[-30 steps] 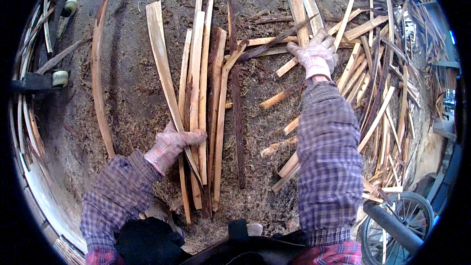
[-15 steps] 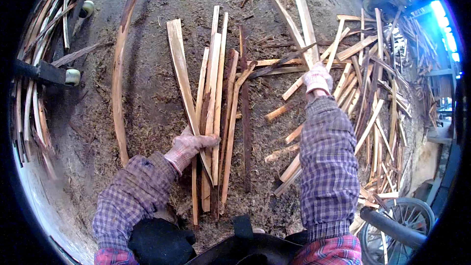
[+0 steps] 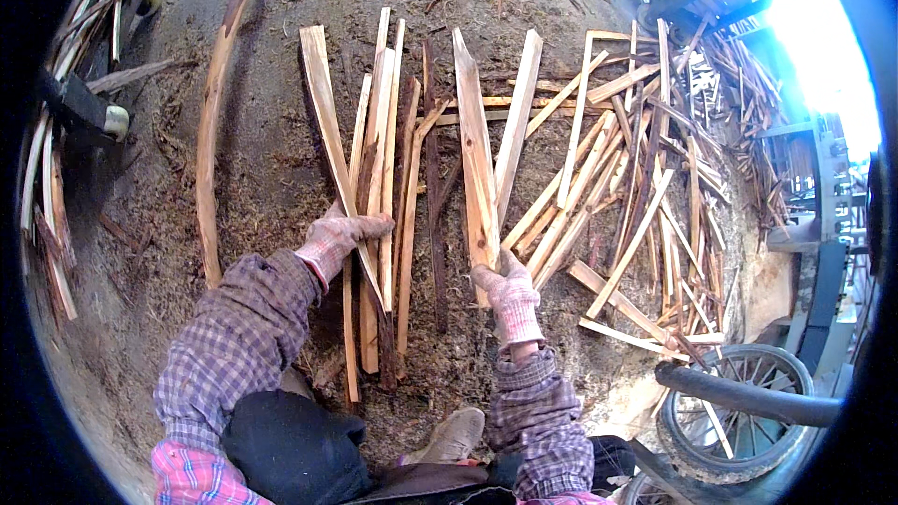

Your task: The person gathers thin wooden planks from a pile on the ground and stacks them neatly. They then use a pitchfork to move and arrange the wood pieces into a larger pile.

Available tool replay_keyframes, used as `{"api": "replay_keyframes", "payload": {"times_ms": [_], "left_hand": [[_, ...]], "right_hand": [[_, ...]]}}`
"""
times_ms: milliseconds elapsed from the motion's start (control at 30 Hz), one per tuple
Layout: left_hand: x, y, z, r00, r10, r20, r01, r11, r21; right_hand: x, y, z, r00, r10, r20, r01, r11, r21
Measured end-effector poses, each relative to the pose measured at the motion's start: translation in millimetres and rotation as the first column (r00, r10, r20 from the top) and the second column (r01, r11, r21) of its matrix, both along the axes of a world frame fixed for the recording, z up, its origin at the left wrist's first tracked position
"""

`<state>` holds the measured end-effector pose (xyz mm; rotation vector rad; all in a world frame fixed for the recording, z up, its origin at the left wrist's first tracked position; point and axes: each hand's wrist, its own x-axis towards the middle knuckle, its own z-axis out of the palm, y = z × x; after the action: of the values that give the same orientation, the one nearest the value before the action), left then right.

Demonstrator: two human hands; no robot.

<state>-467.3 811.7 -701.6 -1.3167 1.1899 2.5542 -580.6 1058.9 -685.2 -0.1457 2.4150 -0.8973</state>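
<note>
My left hand (image 3: 337, 239), in a pale work glove, is closed round a wide split wood strip (image 3: 326, 122) that tilts up and away to the left. Under and beside that hand lies a loose bundle of long strips (image 3: 375, 159), pointing away from me. To its right, my gloved right hand (image 3: 513, 299) grips the near end of a broad pale wood strip (image 3: 478, 154). A second strip (image 3: 520, 112) rises from behind the same hand; whether the fingers hold it too is hard to tell. Between the hands lies a dark strip (image 3: 437, 224).
Several wood strips lie in a tangled pile (image 3: 645, 187) on the right. A spoked wheel (image 3: 739, 449) with a dark bar (image 3: 748, 395) stands at the lower right. A long curved pole (image 3: 213, 150) and a rack with rollers (image 3: 116, 123) are on the left.
My right hand has come back toward me and to the left, bringing pale strips from the pile's edge. My left hand stays on its strip. The view has shifted slightly.
</note>
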Motion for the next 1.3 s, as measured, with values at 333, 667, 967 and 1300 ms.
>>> {"api": "replay_keyframes", "payload": {"times_ms": [333,667,967,1300], "left_hand": [[14.8,-5.9,-2.6,0.995,0.020,-0.095,-0.022,1.000,-0.016],[7.9,-0.4,1.8,0.995,-0.096,0.011,0.096,0.967,-0.235],[6.6,-0.5,4.5,0.998,0.032,0.050,-0.025,0.992,-0.126],[10.0,-6.6,-5.6,0.999,-0.040,-0.013,0.038,0.991,-0.132]], "right_hand": [[98.9,-57.3,58.0,0.796,0.371,-0.478,-0.264,0.924,0.278],[16.2,-88.5,28.2,0.789,0.319,-0.525,-0.108,0.913,0.393],[-49.2,-96.2,-1.5,0.988,-0.154,-0.012,0.152,0.984,-0.097],[7.2,-7.6,18.7,0.809,0.109,0.577,0.535,0.267,-0.801]]}}
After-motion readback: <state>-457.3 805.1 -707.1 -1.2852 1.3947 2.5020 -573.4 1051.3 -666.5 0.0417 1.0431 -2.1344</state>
